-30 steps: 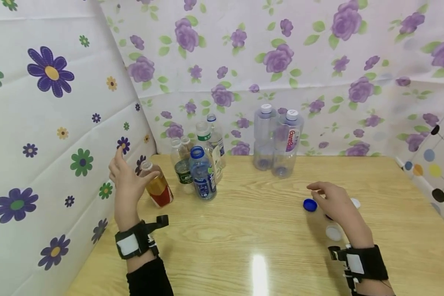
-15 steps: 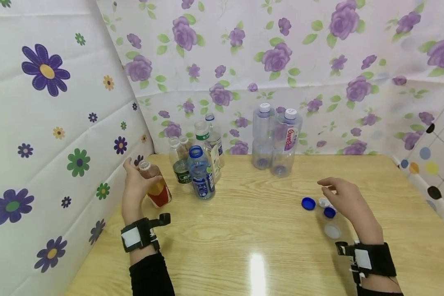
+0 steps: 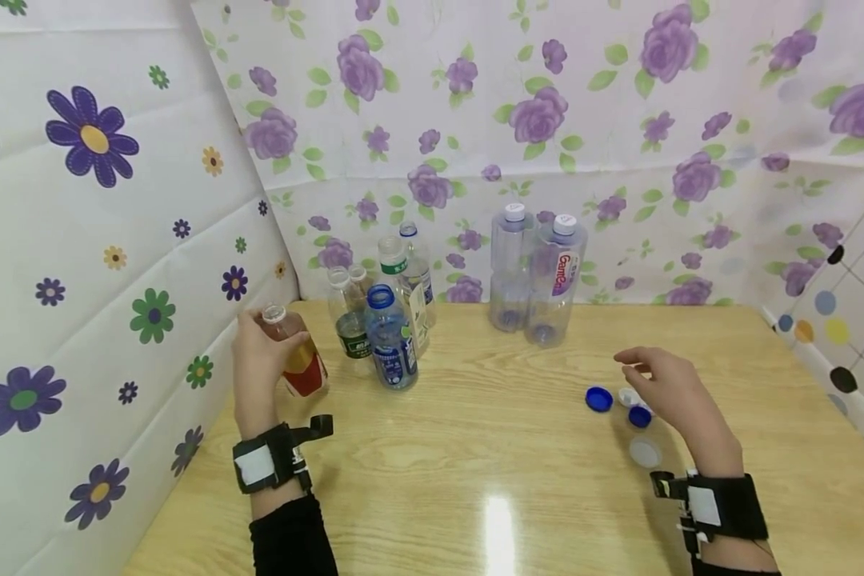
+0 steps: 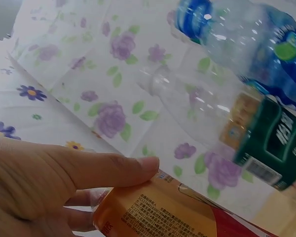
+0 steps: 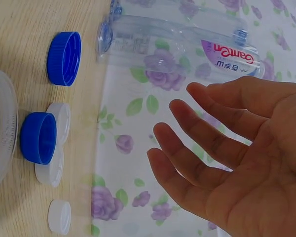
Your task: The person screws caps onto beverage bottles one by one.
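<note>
My left hand [image 3: 258, 356] grips a plastic bottle [image 3: 306, 370] with a gold and red label at the table's left side. The thumb [image 4: 123, 170] lies along the bottle's near side in the left wrist view, and the other fingers go behind it. The bottle leans slightly, its pale neck up. My right hand [image 3: 673, 392] hovers over the right side of the table, fingers loosely bent and holding nothing. Below it lie a large blue cap [image 3: 599, 399], a smaller blue cap [image 3: 639, 416], a clear round lid [image 3: 645, 453] and several white caps [image 5: 60, 217].
Right of the held bottle stand a blue-necked bottle [image 3: 394, 344], a green-labelled bottle [image 3: 353, 332] and other clear bottles. Two tall clear bottles with white caps, one bearing a pink label [image 3: 563, 272], stand at the back middle. Flowered cloth hangs behind and on the left.
My left hand has come down around the gold and red bottle and taken hold of it; the bottle has shifted slightly left and up. My right hand has moved a little right, uncovering caps.
</note>
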A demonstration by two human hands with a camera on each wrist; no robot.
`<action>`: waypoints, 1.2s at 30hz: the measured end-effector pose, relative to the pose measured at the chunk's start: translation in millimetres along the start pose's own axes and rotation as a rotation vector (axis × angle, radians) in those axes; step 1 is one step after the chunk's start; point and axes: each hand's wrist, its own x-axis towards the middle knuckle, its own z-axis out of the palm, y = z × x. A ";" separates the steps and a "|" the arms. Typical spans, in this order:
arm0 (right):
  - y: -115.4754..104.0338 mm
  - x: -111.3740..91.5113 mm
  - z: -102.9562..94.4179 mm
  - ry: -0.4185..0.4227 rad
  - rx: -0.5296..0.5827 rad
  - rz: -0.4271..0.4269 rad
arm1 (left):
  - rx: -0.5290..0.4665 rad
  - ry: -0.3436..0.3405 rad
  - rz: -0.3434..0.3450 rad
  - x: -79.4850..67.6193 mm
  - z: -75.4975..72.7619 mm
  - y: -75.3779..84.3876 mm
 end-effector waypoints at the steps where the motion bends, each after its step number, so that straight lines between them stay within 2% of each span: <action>1: 0.3 -0.2 0.7 -0.001 0.000 -0.001 | 0.001 0.006 0.009 -2.4 -0.9 2.8; 8: -0.2 -0.6 1.1 -0.002 -0.008 -0.011 | 0.022 0.055 0.101 -24.8 -2.9 31.0; 12: -0.6 -0.8 -0.1 -0.010 -0.008 -0.009 | 0.045 0.062 0.184 -43.1 -2.4 49.9; 15: -0.4 -0.5 -0.8 -0.017 -0.011 -0.009 | 0.068 0.042 0.249 -56.9 -0.2 63.3; 20: -0.4 0.9 -1.5 -0.019 -0.017 -0.014 | 0.045 -0.055 0.331 -71.6 13.4 82.0; 24: -0.9 2.2 -0.7 -0.026 -0.018 -0.018 | 0.008 -0.144 0.387 -78.2 34.3 93.7; 29: -0.8 2.4 -0.3 -0.034 -0.022 -0.013 | -0.038 -0.216 0.468 -86.3 68.3 103.1; 32: 0.3 1.6 -0.8 -0.036 -0.031 -0.015 | -0.080 -0.258 0.534 -89.4 96.8 104.5; 36: 3.6 -0.1 0.0 -0.043 -0.045 -0.023 | -0.136 -0.339 0.620 -92.1 142.0 102.4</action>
